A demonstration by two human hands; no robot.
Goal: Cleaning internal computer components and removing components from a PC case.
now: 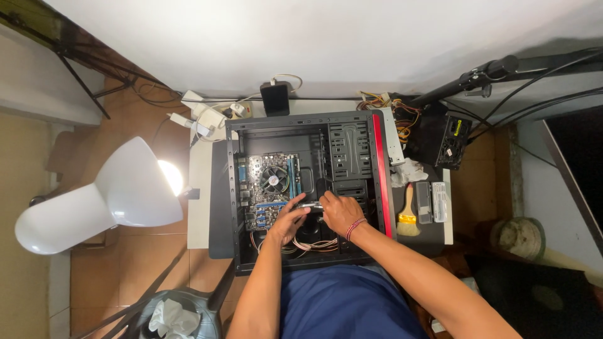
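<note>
Head view: slim silvery part [309, 205] between hands [317, 215]

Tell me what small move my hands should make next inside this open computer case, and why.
Probably ease the slim metal part down level toward the motherboard, slowly. Both the left hand and the right hand pinch it by its ends, and loose cables lie just beneath your wrists.

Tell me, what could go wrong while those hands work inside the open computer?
Both hands, left and right, grip a slim silvery part just above the circuit board; a slip might scratch the board or knock the fan. The loose wires under the wrists could snag. The lamp stands close and could be bumped.
</note>
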